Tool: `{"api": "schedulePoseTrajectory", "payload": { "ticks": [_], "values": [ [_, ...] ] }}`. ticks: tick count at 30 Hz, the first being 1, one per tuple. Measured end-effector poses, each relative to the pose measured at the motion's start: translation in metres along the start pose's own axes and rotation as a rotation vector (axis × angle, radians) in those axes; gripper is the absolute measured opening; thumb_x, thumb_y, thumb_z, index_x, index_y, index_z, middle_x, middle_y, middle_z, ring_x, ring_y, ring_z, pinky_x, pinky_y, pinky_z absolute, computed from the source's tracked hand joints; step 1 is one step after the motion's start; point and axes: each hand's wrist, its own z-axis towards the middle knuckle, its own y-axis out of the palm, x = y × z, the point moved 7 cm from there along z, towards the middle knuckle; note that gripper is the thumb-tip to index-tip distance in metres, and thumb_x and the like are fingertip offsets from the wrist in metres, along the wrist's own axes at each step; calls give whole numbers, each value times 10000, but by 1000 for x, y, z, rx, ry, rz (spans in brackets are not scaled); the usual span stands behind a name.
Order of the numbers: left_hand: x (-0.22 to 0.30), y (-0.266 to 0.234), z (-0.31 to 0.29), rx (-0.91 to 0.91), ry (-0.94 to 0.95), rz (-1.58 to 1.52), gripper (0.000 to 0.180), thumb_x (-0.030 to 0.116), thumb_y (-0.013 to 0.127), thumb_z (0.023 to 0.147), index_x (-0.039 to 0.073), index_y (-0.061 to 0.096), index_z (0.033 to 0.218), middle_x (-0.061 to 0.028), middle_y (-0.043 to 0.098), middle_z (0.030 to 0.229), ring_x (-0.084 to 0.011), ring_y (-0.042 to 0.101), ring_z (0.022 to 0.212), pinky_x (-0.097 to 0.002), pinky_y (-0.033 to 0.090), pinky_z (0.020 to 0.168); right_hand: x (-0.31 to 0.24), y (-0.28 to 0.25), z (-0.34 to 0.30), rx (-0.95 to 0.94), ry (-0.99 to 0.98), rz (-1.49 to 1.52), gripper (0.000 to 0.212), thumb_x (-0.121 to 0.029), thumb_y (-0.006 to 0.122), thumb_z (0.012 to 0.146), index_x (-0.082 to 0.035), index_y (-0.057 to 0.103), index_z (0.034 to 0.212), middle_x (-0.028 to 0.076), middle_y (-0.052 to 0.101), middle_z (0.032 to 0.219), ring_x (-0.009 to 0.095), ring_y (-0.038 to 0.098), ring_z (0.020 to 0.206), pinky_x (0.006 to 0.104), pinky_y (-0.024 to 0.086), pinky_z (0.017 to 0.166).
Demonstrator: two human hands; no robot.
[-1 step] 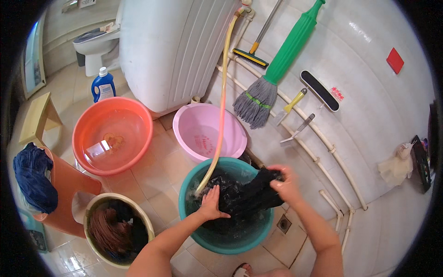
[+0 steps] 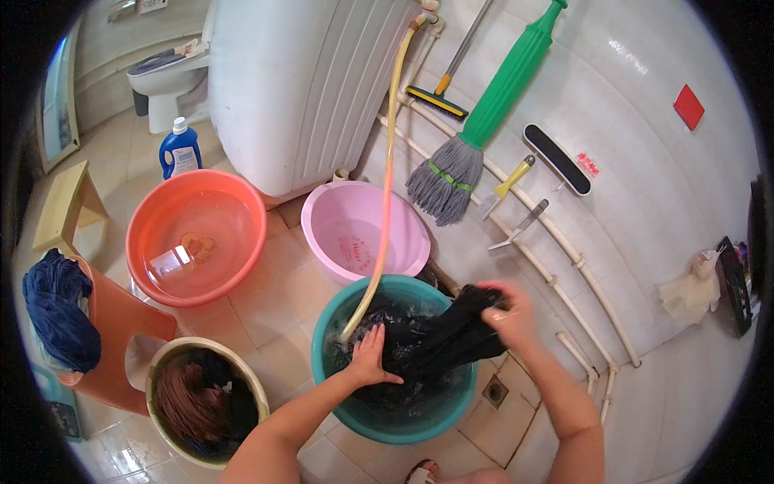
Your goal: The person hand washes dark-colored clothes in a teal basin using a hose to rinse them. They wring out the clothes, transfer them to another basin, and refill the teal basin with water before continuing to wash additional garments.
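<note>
A black wet garment (image 2: 442, 339) is stretched across the teal basin (image 2: 403, 436), one part down in the water and the other raised over the right rim. Gripping the raised end is my right hand (image 2: 509, 316), its fingers closed on the cloth. My left hand (image 2: 375, 359) lies on the garment near the middle of the basin, fingers extended and thumb out to the side. A yellowish hose (image 2: 385, 218) comes down from a wall tap, its end in the basin left of the cloth. The water around the cloth looks frothy.
A pink basin (image 2: 318, 211) and an orange basin of water (image 2: 256, 262) stand beyond. At left are a tub (image 2: 165, 355) with brown and dark clothes and an orange stool (image 2: 121, 339) by blue clothing. A mop (image 2: 445, 177) and brushes hang at right, above a floor drain (image 2: 496, 392).
My right hand has moved slightly up and to the right, drawing the raised end of the black garment with it. The left hand stays in place.
</note>
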Motion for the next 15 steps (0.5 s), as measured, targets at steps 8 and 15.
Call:
{"api": "schedulePoseTrajectory", "payload": {
  "ticks": [8,15],
  "values": [
    [18,-3,20,32,154,-635,599,206,730,661,26,476,1173,-179,573,1058,-307,558,971,-372,421,838,-153,-132,23,421,-232,147,455,57,508,624,-11,566,1071,27,532,855,114,521,778,229,422,727],
    [14,-42,0,117,-203,-257,304,242,603,710,23,504,895,-183,572,677,-332,594,750,-430,449,706,-34,-79,22,213,-159,-140,350,-15,548,609,-40,619,951,82,576,882,185,567,864,281,437,798]
  ]
}}
